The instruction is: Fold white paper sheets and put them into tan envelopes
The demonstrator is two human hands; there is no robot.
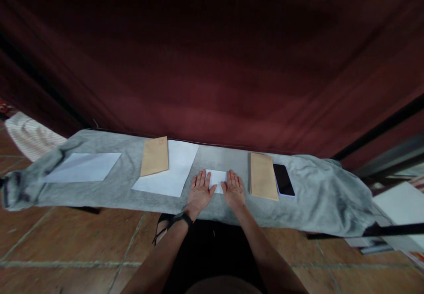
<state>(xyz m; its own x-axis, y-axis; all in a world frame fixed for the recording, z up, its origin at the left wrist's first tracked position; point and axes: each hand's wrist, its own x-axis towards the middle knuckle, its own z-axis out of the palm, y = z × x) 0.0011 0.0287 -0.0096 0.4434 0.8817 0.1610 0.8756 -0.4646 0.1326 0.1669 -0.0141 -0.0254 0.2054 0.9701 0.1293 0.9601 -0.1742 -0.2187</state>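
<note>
My left hand and my right hand lie flat, fingers stretched out, on a small folded white paper in the middle of a table covered by a grey cloth. Both palms press on the paper's near corners, and only its far part shows between the fingers. A black band sits on my left wrist. Neither hand holds anything.
A brown envelope lies on a white sheet to the left, and another white sheet further left. To the right lie a second brown envelope and a black phone. A dark red curtain hangs behind; tiled floor below.
</note>
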